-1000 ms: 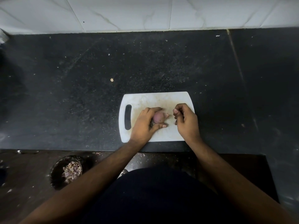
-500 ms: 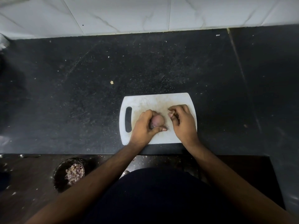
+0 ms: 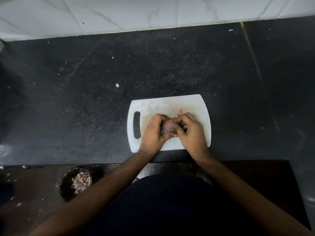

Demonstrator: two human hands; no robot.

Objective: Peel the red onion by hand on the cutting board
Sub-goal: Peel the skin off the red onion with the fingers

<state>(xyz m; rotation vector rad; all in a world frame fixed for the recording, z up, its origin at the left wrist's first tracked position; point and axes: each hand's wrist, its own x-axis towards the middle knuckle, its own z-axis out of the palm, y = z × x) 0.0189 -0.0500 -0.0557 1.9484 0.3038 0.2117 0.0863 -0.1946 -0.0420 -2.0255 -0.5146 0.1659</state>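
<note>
The red onion (image 3: 167,125) sits over the middle of the cutting board (image 3: 167,103), cupped between both hands so that only a small pinkish patch of it shows between the fingers; whether it rests on the board or is lifted just off it cannot be told from the head view. The left hand (image 3: 154,132) wraps around it from the left, fingers curled over the top and thumb tucked underneath, closed firmly on the onion, which looks like the steadying hold that keeps a round, slippery thing from rolling while skin is pulled. The right hand (image 3: 190,129) presses in from the right with its fingertips bent against the onion's exposed side, seemingly pinching at a layer of skin; how much it actually grips is hidden by the knuckles. Working low over the board probably keeps loose peel falling onto it, and 1 small pink scrap (image 3: 179,112) already lies on the board just beyond the right hand. The board lies near the front edge of the dark counter (image 3: 102,92), handle slot to the left, close to the body for easy reach. Below the counter edge, to the left, a dark bowl (image 3: 65,180) holds a heap of purplish peelings
</note>
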